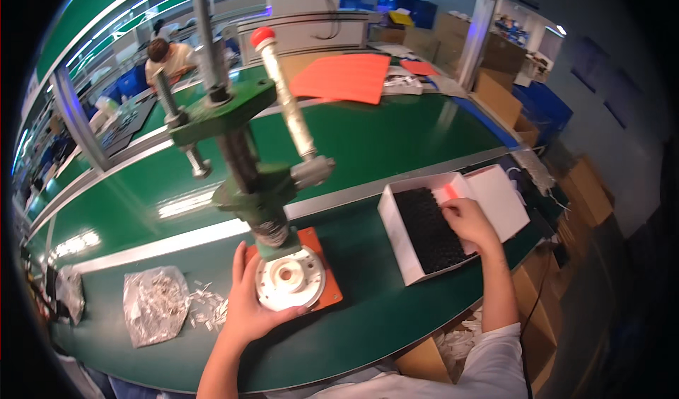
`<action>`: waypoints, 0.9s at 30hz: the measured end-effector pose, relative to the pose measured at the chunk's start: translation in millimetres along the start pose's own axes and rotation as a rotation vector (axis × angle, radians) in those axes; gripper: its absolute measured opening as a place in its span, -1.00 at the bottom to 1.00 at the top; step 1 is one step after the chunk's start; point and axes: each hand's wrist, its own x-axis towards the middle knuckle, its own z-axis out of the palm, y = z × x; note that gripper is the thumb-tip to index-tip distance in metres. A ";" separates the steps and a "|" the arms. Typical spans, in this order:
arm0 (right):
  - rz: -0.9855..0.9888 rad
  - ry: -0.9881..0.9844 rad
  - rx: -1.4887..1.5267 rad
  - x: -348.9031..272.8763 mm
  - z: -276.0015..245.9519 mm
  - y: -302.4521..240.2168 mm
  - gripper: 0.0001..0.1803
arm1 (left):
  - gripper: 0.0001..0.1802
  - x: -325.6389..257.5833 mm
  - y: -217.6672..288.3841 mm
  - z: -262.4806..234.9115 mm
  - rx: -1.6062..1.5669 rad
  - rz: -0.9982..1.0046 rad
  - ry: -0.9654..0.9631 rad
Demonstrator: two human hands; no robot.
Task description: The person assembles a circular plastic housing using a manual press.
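A white round plastic part (274,291), with a raised ring at its centre, sits on the orange base plate (327,293) beneath the ram of a green hand press (263,204). My left hand (249,305) curls around its left and near edge, thumb in front and fingers behind. To the right, my right hand (467,222) reaches into an open white cardboard box (396,240) holding many small black pieces (430,230). Its fingers are drawn together at the right side of these pieces; what they pinch, if anything, is hidden.
The press lever (286,98) has a red knob and stands up behind the ram. Left of my left hand lie small white pieces (206,307) and a clear plastic bag (155,305). Beyond runs a green conveyor belt (396,137) with orange sheets (343,77). A person (170,59) sits far left.
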 end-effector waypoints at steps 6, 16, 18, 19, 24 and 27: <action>0.090 0.041 -0.016 -0.2 -9.0 1.0 -0.86 | 0.26 3.3 4.3 4.7 -0.040 -0.047 0.002; -0.303 -0.008 0.766 -67.0 16.2 -137.1 -0.76 | 0.31 -0.6 0.9 -0.7 -0.004 -0.067 0.032; -0.287 -0.167 0.899 -74.0 36.2 -164.4 -0.69 | 0.30 -3.5 -4.2 -1.1 0.002 -0.076 0.035; -0.257 -0.214 0.960 -77.7 42.2 -174.3 -0.67 | 0.30 -3.3 -5.3 -0.5 0.000 -0.066 0.033; -0.257 -0.335 1.088 -81.8 83.6 -177.4 -0.68 | 0.30 -0.9 -0.7 2.4 -0.011 -0.060 0.048; -0.227 -0.370 1.070 -82.5 100.5 -175.6 -0.72 | 0.30 -2.3 -1.1 3.3 -0.030 -0.065 0.050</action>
